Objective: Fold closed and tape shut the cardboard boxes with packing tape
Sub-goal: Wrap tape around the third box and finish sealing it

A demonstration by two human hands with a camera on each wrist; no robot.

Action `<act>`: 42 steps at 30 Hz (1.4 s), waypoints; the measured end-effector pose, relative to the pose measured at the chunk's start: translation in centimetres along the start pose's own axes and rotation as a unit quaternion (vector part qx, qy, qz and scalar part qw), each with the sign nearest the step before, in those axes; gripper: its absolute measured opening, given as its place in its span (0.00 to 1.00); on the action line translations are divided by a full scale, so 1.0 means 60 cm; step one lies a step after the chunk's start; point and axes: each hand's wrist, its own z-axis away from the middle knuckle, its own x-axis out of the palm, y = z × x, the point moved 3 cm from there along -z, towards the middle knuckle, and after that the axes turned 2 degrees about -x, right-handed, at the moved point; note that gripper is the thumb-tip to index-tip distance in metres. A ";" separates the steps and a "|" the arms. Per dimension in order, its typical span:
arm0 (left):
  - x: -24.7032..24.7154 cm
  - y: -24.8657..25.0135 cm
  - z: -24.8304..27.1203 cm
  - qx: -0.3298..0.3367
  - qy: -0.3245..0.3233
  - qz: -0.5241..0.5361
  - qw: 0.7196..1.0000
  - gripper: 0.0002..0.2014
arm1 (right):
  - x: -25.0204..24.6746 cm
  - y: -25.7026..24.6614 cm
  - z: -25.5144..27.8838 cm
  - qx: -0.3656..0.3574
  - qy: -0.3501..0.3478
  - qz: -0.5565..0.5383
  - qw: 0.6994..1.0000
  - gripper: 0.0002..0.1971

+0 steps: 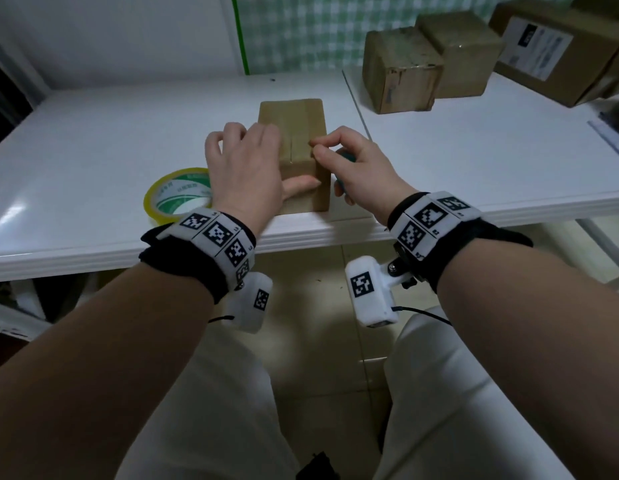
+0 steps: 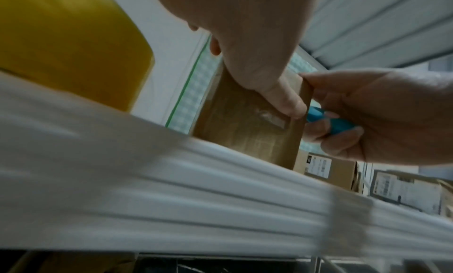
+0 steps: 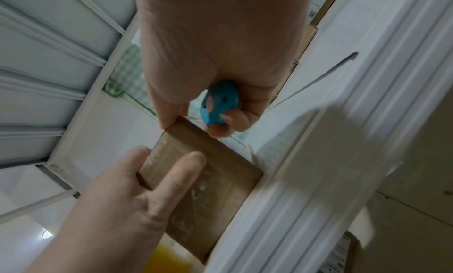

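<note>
Small cardboard box (image 1: 294, 133) upright at the near edge of the white table (image 1: 93, 140), flaps folded shut, shiny tape over top and front face. Left hand (image 1: 245, 168) draped over the box's left side, fingers spread on top, thumb (image 3: 181, 172) laid flat down the front face, gripping the box. Right hand (image 1: 356, 171) at the box's top right edge, thumb and forefinger pinching there; whether tape or cardboard sits between them cannot be told. Remaining right fingers curled round a small blue tool (image 3: 219, 103), probably a cutter, blade not visible. Roll of yellow packing tape (image 1: 178, 195) lying flat just left of the box, partly hidden behind the left wrist. Well apart at the far right of the table, three larger cardboard boxes: a worn one (image 1: 401, 71), another (image 1: 460, 53) behind it, and one bearing a white shipping label (image 1: 557, 50). Green checked wall covering (image 1: 301, 29) behind. Marker-patterned wristbands on both wrists.
</note>
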 end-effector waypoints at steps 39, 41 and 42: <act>-0.062 0.034 -0.011 -0.183 -0.163 0.596 0.765 0.19 | -0.086 -0.053 0.035 0.238 -0.029 -0.044 0.970 0.25; -0.072 0.049 -0.024 -0.180 -0.164 0.609 0.755 0.22 | -0.108 -0.059 0.025 0.195 0.026 -0.060 0.979 0.25; -0.077 0.058 -0.032 -0.170 -0.169 0.610 0.755 0.24 | -0.121 -0.062 0.019 0.176 0.062 -0.064 0.980 0.27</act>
